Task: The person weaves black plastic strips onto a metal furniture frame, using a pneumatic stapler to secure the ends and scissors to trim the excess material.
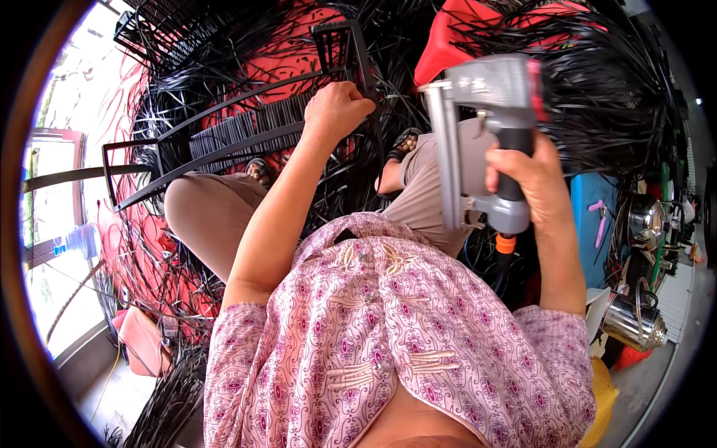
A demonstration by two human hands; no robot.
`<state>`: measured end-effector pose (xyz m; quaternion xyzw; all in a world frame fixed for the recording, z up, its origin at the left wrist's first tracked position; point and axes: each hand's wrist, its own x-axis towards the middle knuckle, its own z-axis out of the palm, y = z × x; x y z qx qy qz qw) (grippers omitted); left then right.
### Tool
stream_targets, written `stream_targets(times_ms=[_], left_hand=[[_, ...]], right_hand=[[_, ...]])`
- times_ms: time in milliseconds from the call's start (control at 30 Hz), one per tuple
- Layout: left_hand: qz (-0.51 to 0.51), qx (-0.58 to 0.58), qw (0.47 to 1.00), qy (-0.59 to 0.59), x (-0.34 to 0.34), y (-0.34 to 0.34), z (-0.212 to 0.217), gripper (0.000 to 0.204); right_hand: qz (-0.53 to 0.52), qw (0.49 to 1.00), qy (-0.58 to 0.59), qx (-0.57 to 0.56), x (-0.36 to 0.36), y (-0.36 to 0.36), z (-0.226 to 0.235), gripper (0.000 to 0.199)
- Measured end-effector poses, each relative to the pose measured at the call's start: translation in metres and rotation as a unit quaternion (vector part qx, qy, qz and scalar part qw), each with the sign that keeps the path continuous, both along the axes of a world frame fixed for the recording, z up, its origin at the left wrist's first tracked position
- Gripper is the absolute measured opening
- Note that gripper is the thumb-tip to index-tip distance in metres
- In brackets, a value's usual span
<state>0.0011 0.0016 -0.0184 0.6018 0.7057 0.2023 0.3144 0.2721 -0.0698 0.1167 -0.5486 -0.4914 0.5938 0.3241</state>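
Nearest, a patterned shirt point(388, 313) is worn. Above it on the right, a grey nail gun point(497, 82) is gripped by its black handle in the right hand point(534, 175), an orange fitting point(506, 243) being joined to its lower end. Farther out, a black frame point(231, 152) is held near one corner by the closed left hand point(336, 112). Beyond, a red plastic thing point(442, 48) is partly covered by black strips point(597, 82).

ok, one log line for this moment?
left hand: gripping black frame | right hand: holding grey pneumatic nail gun, apart from frame | around: black plastic strips
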Motion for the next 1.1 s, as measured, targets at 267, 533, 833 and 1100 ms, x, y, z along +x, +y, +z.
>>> stream_targets(times_ms=[267, 533, 833, 1100], left_hand=[[-0.003, 0.008, 1.0, -0.002, -0.001, -0.003, 0.0, 0.031], [-0.005, 0.051, 0.999, -0.003, -0.002, -0.002, -0.009, 0.033], [-0.011, 0.035, 0.999, -0.003, -0.002, -0.002, -0.005, 0.031], [-0.013, 0.06, 0.998, -0.002, -0.003, -0.003, -0.01, 0.032]], right_hand=[[0.089, 0.995, -0.008, -0.034, -0.043, 0.026, -0.022, 0.026], [0.12, 0.992, -0.007, -0.049, -0.047, 0.041, -0.034, 0.028], [0.124, 0.992, 0.001, -0.035, -0.052, 0.043, -0.034, 0.022], [0.143, 0.989, -0.017, -0.043, -0.052, 0.044, -0.035, 0.031]])
